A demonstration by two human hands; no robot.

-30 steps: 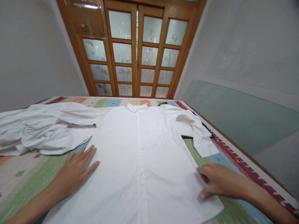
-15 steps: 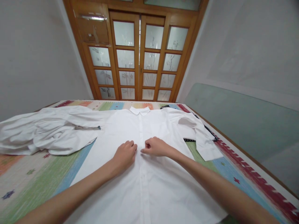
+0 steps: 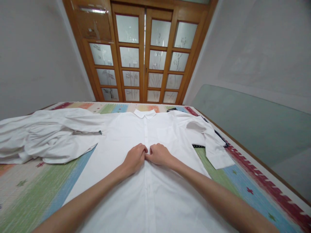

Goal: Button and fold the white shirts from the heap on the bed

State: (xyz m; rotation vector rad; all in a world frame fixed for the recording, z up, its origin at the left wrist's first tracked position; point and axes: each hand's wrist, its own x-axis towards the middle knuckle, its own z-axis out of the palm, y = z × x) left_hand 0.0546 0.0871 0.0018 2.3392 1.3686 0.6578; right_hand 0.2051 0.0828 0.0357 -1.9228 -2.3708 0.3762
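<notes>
A white button-front shirt [image 3: 150, 161] lies flat, face up, on a bed covered by a striped sheet [image 3: 36, 197] in green, blue, orange and red bands with small star marks; the shirt is the landmark here. Its collar [image 3: 145, 113] points away toward a wooden door with frosted glass panes [image 3: 143, 55], which stands beyond the far end of the bed between plain pale walls. Left of the shirt a heap of crumpled white cloth [image 3: 41, 137] rests on the sheet, touching the shirt's left sleeve. Right of the shirt its short sleeve [image 3: 216, 152] lies spread over a dark dotted strip, and past that runs the bed's red-patterned edge, with a pale green panel [image 3: 255, 123] along the wall. No writing or label can be read. The left hand [image 3: 134, 157] and right hand [image 3: 159, 153] sit knuckle to knuckle on the shirt's button strip at mid-chest, both curled narrow, fingers pinching the fabric there. Bare sheet shows at the near left.
</notes>
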